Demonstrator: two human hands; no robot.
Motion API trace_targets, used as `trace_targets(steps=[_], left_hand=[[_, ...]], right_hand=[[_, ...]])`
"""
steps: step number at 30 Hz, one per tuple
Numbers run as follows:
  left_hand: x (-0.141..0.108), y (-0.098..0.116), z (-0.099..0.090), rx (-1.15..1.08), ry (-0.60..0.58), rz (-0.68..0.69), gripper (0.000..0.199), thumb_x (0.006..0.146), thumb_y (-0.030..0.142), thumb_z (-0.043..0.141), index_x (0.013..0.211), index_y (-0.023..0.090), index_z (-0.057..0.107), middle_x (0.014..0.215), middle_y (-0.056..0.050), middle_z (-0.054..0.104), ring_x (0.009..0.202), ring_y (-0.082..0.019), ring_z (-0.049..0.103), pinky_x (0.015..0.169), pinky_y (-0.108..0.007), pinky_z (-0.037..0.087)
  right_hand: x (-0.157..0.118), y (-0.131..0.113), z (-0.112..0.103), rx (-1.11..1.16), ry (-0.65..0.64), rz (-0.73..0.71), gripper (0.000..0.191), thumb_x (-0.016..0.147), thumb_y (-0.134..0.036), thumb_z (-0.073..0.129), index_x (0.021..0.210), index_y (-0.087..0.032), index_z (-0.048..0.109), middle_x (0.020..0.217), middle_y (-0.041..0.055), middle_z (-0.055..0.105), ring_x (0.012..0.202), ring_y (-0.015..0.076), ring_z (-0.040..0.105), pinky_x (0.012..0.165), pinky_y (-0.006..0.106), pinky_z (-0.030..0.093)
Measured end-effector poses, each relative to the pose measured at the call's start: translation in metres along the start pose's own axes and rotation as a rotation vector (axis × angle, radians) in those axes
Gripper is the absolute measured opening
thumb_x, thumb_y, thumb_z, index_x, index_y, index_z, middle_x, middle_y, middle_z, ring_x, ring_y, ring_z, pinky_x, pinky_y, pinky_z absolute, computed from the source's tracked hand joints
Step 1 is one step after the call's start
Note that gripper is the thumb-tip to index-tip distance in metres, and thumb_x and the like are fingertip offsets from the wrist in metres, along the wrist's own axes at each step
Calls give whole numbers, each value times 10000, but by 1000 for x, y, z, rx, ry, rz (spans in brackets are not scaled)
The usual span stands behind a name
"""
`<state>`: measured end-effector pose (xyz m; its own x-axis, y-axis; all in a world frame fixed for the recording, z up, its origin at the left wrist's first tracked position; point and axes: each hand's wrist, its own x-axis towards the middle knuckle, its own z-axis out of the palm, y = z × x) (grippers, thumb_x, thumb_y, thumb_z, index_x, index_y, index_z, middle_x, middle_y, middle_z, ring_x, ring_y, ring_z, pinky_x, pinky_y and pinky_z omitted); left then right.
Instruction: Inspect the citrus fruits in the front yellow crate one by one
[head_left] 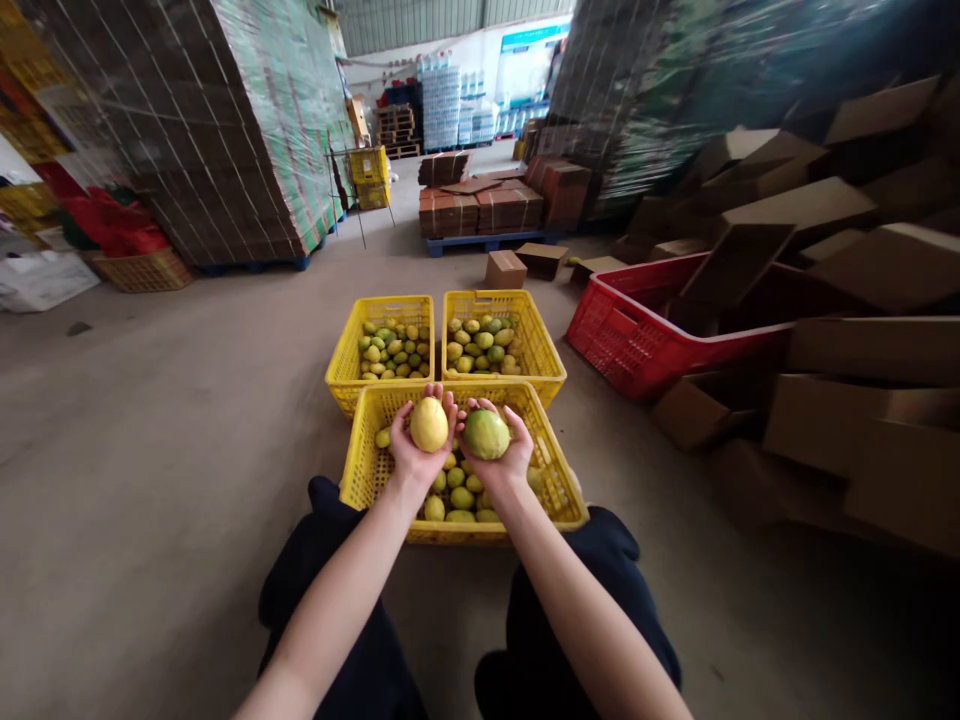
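A yellow fruit (429,425) rests in my left hand (412,458), palm up with the fingers curled around it. Beside it, my right hand (513,458) cups a greener fruit (487,435) in the same way. Both hands are above the near yellow crate (459,536), which has several yellow-green fruits (460,498) in its bottom, partly hidden by my hands and wrists. Just beyond stand two more yellow crates, the left one (343,372) and the right one (541,352), each holding many green and yellow fruits.
To the right are a red crate (637,350) and a heap of open cardboard boxes (825,420). Farther ahead, flattened cartons (510,208) lie on a blue pallet (480,243). Tall wrapped stacks rise on both sides. My knees flank the near crate.
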<state>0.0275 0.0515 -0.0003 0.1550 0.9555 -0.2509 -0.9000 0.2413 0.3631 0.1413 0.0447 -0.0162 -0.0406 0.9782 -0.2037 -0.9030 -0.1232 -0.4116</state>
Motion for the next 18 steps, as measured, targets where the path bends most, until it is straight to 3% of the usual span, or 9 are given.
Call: trace_targets(steps=[7, 18], left_hand=[[4, -8, 11, 86, -54, 5, 348, 786, 308, 458, 1066, 213, 640, 1241, -27, 606, 1203, -193, 512, 911, -297, 482], [8, -15, 6, 7, -93, -63, 353, 810, 287, 441, 1093, 223, 641, 1163, -20, 646, 1102, -177, 577, 880, -300, 497]], right_hand=[[-1, -7, -3, -76, -22, -53, 254, 687, -396, 540, 854, -227, 631, 917, 59, 694, 794, 212, 632, 671, 371, 542], [-6, -16, 4, 7, 17, -50, 255, 710, -356, 526, 885, -218, 649, 931, 33, 689, 732, 162, 616, 674, 306, 537]])
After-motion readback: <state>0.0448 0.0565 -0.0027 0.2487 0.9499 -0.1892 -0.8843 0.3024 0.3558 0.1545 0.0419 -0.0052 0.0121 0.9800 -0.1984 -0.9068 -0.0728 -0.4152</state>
